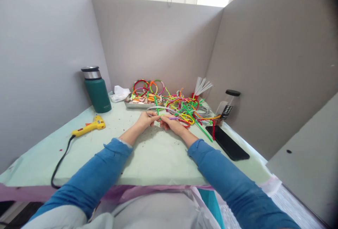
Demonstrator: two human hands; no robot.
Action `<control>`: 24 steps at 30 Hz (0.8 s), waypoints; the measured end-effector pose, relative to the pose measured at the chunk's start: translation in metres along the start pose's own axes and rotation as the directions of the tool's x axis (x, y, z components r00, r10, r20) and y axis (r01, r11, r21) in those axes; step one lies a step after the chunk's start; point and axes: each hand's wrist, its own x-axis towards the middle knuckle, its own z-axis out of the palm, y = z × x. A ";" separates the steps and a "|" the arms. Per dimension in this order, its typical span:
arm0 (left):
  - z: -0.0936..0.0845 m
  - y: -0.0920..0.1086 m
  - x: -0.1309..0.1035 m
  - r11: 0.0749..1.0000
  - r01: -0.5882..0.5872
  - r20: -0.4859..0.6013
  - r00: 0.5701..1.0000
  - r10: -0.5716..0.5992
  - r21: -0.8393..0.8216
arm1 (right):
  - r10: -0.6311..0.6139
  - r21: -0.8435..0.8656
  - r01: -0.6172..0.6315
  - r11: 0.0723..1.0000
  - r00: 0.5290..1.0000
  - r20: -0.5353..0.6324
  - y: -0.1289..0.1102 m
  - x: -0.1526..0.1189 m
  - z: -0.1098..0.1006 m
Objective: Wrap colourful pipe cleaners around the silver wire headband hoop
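While both hands meet over the middle of the desk [163, 165], the entry begins at the fingers.

Left hand [146, 120]: grip closed, thumb and forefinger pinching a green fuzzy stem [156, 105], its free end upright. Right hand [170, 121]: grip closed on a pale curved band [167, 108], which arches above both hands; whether it also pinches the stem is too small to tell. One purple length [173, 118] shows at the right fingers.

Hazards at the grip, as judged: a slack pinch could let the band spring or turn, loosening the stem; the stem's upright tip, near the tray, could catch on its contents.

Just beyond: one metal tray [139, 106], filled with small pieces, coloured hoops [141, 80] at its back. Right of it, one heap of tangled coloured stems [182, 102], near enough to the right hand to snag.

Outer right: one black phone [229, 144], one clear jar [231, 102] with dark lid.

Outer left: one green bottle [97, 93], standing; one yellow glue gun [89, 127], lying, its black cord [62, 162] running towards the left sleeve [97, 172]. Should that forearm sweep outward, it could drag the cord and gun.
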 end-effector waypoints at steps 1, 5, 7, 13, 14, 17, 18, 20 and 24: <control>-0.001 -0.002 0.001 1.000 0.001 0.004 1.000 -0.001 0.001 | -0.005 -0.013 0.005 1.000 1.000 0.004 0.000 0.000 0.000; -0.002 -0.005 0.003 1.000 0.026 0.000 1.000 -0.026 0.002 | -0.020 -0.058 0.020 0.998 1.000 0.009 0.000 -0.001 0.001; -0.003 -0.006 0.003 0.999 0.050 -0.010 0.999 -0.050 -0.005 | -0.028 -0.084 0.030 0.996 0.999 0.015 -0.001 -0.001 0.002; -0.003 -0.010 0.005 0.991 0.128 -0.030 0.991 -0.130 -0.047 | -0.043 -0.141 0.045 0.989 0.999 0.015 -0.004 -0.004 0.004; -0.003 -0.010 0.006 0.989 0.138 -0.028 0.990 -0.140 -0.055 | -0.039 -0.141 0.041 0.989 0.999 0.013 -0.004 -0.003 0.004; -0.003 -0.010 0.006 0.987 0.146 -0.014 0.989 -0.147 -0.072 | -0.029 -0.131 0.030 0.991 0.999 0.015 -0.001 -0.002 0.004; -0.003 -0.010 0.006 0.987 0.140 -0.012 0.990 -0.142 -0.075 | -0.028 -0.123 0.029 0.992 1.000 0.014 0.000 -0.002 0.004; -0.002 -0.011 0.006 0.989 0.125 -0.012 0.992 -0.127 -0.077 | -0.024 -0.099 0.024 0.995 1.000 0.006 0.001 -0.001 0.003; -0.002 -0.012 0.006 0.994 0.088 -0.005 0.996 -0.088 -0.064 | -0.002 -0.034 0.001 0.999 1.000 -0.014 0.000 0.000 0.002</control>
